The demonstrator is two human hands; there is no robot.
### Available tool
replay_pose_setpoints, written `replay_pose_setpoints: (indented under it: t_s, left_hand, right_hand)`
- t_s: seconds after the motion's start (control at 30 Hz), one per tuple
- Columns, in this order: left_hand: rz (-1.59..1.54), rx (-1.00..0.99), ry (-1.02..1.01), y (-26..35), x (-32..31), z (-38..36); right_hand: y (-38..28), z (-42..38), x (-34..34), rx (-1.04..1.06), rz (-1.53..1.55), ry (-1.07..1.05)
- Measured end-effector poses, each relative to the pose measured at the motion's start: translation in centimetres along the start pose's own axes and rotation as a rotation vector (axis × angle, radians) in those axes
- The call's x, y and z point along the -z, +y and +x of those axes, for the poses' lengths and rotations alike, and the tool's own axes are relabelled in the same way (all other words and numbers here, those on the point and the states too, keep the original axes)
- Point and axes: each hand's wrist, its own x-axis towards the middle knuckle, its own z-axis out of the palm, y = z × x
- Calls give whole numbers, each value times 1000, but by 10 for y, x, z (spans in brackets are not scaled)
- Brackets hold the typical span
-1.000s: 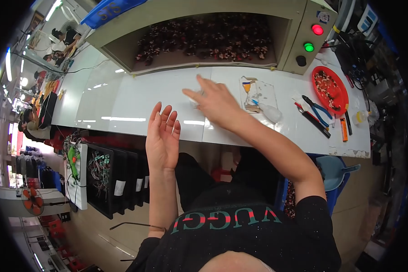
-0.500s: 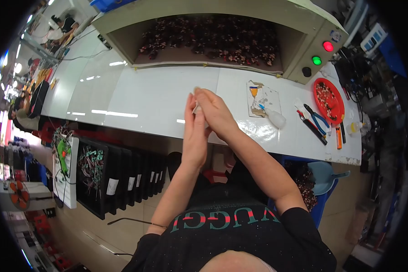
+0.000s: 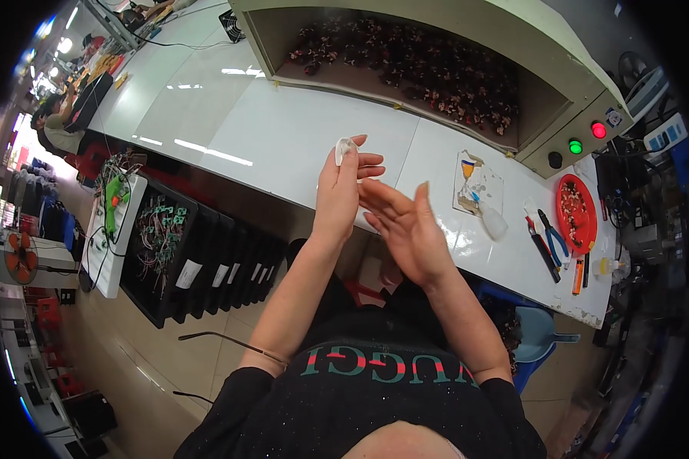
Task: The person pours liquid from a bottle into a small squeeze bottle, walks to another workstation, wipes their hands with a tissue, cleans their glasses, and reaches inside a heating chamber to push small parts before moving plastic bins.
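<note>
A small white piece (image 3: 343, 151), soft-looking like a wad of tissue with a greyish smudge, sits at the thumb of my left hand (image 3: 337, 195). The thumb presses it toward the index side, while the other fingers of that hand stretch out to the right. My right hand (image 3: 413, 233) is turned palm up with its fingers spread and nothing in them. Its fingertips come close under the left hand's fingers. Both hands are above the front edge of the white table (image 3: 268, 145).
A lit cabinet (image 3: 559, 138) full of small dark parts stands at the back. To the right are a stained card (image 3: 471, 172), a clear bottle (image 3: 494, 223), pliers (image 3: 553, 237) and a red dish (image 3: 586, 237). Black trays (image 3: 180, 252) stand below left; a blue dustpan (image 3: 533, 333) is below right.
My hands were pressed together and are now parted. The right hand has drawn down and right, opening palm up. The white piece now shows more fully in the left. The view has tilted.
</note>
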Motion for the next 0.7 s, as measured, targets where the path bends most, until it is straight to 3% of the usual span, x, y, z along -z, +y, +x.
replay_pose_setpoints:
  t_s: [0.07,0.13,0.23,0.3,0.37,0.53,0.7]
  left_hand:
    - [128,-99,11,-8,1,7]
    - [414,-295,130,-34,5,21]
    - [613,-551,214,-55,17,35]
    - [538,-539,283,-51,13,34]
    - [517,-526,284,-40,11,28]
    - [503,-531,281,-21,9,10]
    - [482,-450,257,-5,12,2]
  right_hand:
    - [-9,-5,8,108,-41,64]
    - [-21,-18,3,232,-451,90]
    - [-38,-49,-34,-93,-495,-305]
    - [-32,-49,-56,-53,-697,-620]
    - [-23,-47,-79,-96,-767,-759]
    - [-8,-39,-122,-168,-780,-895]
    - [3,-40,-133,-112,-882,-769]
